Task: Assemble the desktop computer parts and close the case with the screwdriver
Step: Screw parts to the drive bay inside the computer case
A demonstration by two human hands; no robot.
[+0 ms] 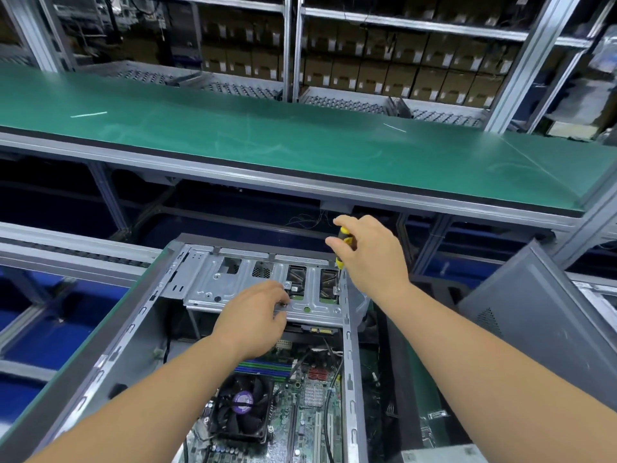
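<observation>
The drive cage is being steadied by the left hand, fingers curled on its edge; a screw at the cage's right corner is being driven with the screwdriver, gripped by the right hand; the side panel (right of the cage) is still off.

Under both hands, a green-matted surface carrying an open computer case laid on its side. Just right of the right hand, leaning on the same surface, a grey side panel. Below the right forearm, on the mat, small loose parts, too blurred to name. Beyond both hands, higher up, a second green surface, with two thin pale strips lying well apart.
</observation>
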